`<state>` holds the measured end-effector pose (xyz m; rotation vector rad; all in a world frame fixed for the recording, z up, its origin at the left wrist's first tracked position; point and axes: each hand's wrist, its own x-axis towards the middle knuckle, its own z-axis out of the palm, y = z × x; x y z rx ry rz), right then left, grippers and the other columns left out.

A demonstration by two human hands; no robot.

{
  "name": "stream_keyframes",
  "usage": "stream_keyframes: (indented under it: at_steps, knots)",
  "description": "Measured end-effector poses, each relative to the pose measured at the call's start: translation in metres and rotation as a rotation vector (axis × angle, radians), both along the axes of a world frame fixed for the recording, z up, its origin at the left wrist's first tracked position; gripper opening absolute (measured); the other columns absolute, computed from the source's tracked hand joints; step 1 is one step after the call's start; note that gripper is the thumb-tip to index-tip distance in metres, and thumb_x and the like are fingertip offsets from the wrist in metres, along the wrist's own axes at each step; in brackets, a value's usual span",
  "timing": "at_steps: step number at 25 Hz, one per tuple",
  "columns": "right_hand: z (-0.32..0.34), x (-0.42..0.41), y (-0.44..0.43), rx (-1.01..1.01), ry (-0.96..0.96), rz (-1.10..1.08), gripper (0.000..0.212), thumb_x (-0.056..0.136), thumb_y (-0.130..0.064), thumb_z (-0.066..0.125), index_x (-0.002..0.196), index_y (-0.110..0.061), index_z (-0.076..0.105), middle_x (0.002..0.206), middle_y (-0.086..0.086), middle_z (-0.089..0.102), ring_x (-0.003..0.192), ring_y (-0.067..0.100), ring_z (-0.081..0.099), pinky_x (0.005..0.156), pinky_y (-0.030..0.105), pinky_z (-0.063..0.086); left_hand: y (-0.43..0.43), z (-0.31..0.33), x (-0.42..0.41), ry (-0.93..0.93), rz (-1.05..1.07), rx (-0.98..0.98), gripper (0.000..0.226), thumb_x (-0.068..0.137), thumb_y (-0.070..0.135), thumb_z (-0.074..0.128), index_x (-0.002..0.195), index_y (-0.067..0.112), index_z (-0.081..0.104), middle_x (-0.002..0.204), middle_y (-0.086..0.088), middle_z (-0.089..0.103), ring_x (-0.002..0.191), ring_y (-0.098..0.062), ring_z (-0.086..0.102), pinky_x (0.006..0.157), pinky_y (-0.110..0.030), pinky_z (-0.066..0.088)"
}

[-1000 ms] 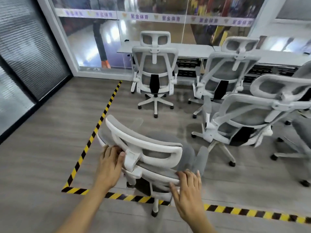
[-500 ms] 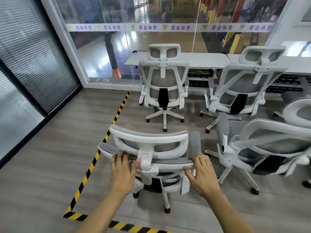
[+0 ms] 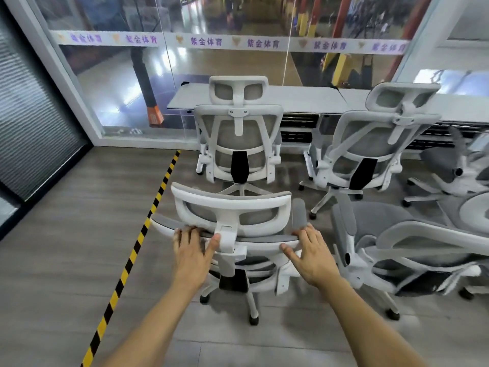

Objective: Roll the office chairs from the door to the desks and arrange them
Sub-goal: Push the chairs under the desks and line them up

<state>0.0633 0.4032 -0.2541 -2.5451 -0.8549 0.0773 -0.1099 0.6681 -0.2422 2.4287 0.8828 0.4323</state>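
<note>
Office chair (image 3: pixel 232 205) faces the desk (image 3: pixel 304 100), left hand (image 3: pixel 194 251) and right hand (image 3: pixel 315 256) pressing its backrest, fingers spread.

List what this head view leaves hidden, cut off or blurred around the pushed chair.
Left hand fingers: motion-blurred in the head view; their grip on the pushed chair is unclear.
Pushed chair's seat: hidden under its own backrest.
Chair at right edge: cut off by the frame edge.
</note>
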Motion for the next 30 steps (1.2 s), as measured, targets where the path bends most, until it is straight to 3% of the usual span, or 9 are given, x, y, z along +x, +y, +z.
stream_keyframes:
  at_steps: [3, 6, 10, 14, 17, 19, 21, 25, 30]
  knots:
    - [0.005, 0.027, 0.021, -0.079, 0.078, -0.06, 0.085, 0.087, -0.083, 0.022, 0.148, -0.025, 0.038, 0.164, 0.001, 0.021, 0.155, 0.017, 0.002, 0.126, 0.04, 0.009, 0.019, 0.001, 0.032, 0.006, -0.022, 0.01, 0.068, 0.093, 0.076, 0.022, 0.12, 0.022, 0.053, 0.137, -0.006, 0.049, 0.14, -0.035, 0.026, 0.12, -0.053, 0.02]
    - [0.009, 0.047, 0.03, -0.088, 0.143, -0.083, 0.094, 0.079, -0.09, 0.016, 0.152, -0.032, 0.029, 0.168, 0.002, 0.008, 0.155, 0.015, -0.006, 0.127, 0.041, 0.006, 0.026, 0.004, 0.052, 0.025, -0.034, 0.032, 0.066, 0.093, 0.077, 0.021, 0.119, 0.024, 0.051, 0.136, -0.005, 0.049, 0.139, -0.034, 0.029, 0.119, -0.052, 0.023]
    - [0.017, 0.063, 0.037, -0.112, 0.183, -0.075, 0.083, 0.087, -0.082, 0.027, 0.153, -0.031, 0.028, 0.168, 0.002, 0.007, 0.154, 0.013, -0.008, 0.127, 0.038, 0.004, 0.029, 0.006, 0.066, 0.044, -0.025, 0.017, 0.065, 0.093, 0.076, 0.023, 0.121, 0.024, 0.05, 0.139, -0.005, 0.047, 0.142, -0.033, 0.026, 0.119, -0.051, 0.025]
    - [0.017, 0.065, 0.016, -0.059, 0.148, -0.109, 0.077, 0.094, -0.072, 0.035, 0.157, -0.031, 0.021, 0.167, 0.001, 0.014, 0.154, 0.02, 0.01, 0.126, 0.04, 0.012, -0.005, 0.027, 0.065, -0.199, 0.123, 0.014, 0.054, 0.097, 0.059, 0.039, 0.125, 0.013, 0.049, 0.135, -0.015, 0.047, 0.129, -0.035, 0.039, 0.106, -0.051, 0.038]
    - [0.018, 0.085, -0.05, -0.023, -0.062, -0.236, 0.064, 0.097, -0.043, 0.054, 0.153, -0.018, 0.035, 0.159, 0.01, 0.034, 0.144, 0.031, 0.034, 0.12, 0.045, 0.028, -0.062, 0.037, 0.082, -0.374, -0.1, 0.243, 0.04, 0.095, 0.037, 0.051, 0.126, 0.012, 0.052, 0.132, -0.012, 0.05, 0.119, -0.03, 0.046, 0.101, -0.046, 0.041]
    - [0.022, 0.113, -0.106, -0.079, -0.203, -0.334, 0.06, 0.089, -0.024, 0.064, 0.144, -0.01, 0.045, 0.147, 0.017, 0.047, 0.132, 0.039, 0.045, 0.111, 0.049, 0.038, -0.097, 0.034, 0.112, -0.322, -0.38, 0.321, 0.04, 0.096, 0.032, 0.05, 0.132, 0.015, 0.053, 0.135, -0.008, 0.051, 0.121, -0.027, 0.048, 0.103, -0.044, 0.042]
    - [0.026, 0.15, -0.159, -0.158, -0.261, -0.419, 0.059, 0.083, -0.018, 0.068, 0.138, -0.006, 0.05, 0.139, 0.018, 0.053, 0.125, 0.041, 0.049, 0.108, 0.053, 0.04, -0.122, 0.026, 0.154, -0.172, -0.502, 0.358, 0.044, 0.098, 0.036, 0.043, 0.139, 0.021, 0.049, 0.142, -0.004, 0.049, 0.125, -0.025, 0.046, 0.106, -0.043, 0.042]
    - [0.014, 0.202, -0.239, -0.362, -0.212, -0.515, 0.045, 0.087, -0.025, 0.065, 0.127, -0.007, 0.057, 0.126, 0.018, 0.061, 0.117, 0.042, 0.054, 0.108, 0.052, 0.038, -0.146, -0.003, 0.214, 0.175, -0.428, 0.354, 0.051, 0.098, 0.038, 0.047, 0.146, 0.02, 0.043, 0.143, -0.006, 0.051, 0.13, -0.031, 0.046, 0.109, -0.046, 0.038]
    - [-0.022, 0.228, -0.291, -0.359, -0.345, -0.334, 0.034, 0.084, -0.014, 0.064, 0.118, -0.016, 0.059, 0.103, 0.007, 0.065, 0.101, 0.033, 0.061, 0.1, 0.051, 0.042, -0.168, -0.014, 0.231, 0.286, -0.27, 0.473, 0.037, 0.087, 0.028, 0.065, 0.122, 0.018, 0.062, 0.109, -0.006, 0.068, 0.096, -0.032, 0.061, 0.084, -0.046, 0.045]
